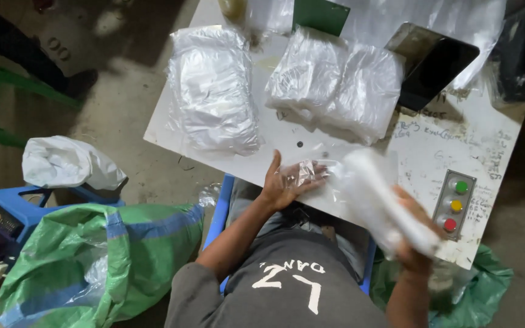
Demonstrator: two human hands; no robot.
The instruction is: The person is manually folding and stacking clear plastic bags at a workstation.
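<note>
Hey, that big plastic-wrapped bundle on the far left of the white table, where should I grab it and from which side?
Probably take the plastic-wrapped bundle across its narrow width, near the middle, coming from the near table edge with the left hand. It lies flat and long, running away from you, and its soft wrapping looks likely to sag if lifted by one end.

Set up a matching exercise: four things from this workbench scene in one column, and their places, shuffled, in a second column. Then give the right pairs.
Things:
1. White roll
2. Clear plastic bag
3. Three-button control box
4. Green and blue woven sack

Places:
A. On the floor beside the white table
B. Under the left hand, at the table's near edge
C. Gripped in the right hand
D. Set into the table's right end

Pairs: 1-C, 2-B, 3-D, 4-A
</note>
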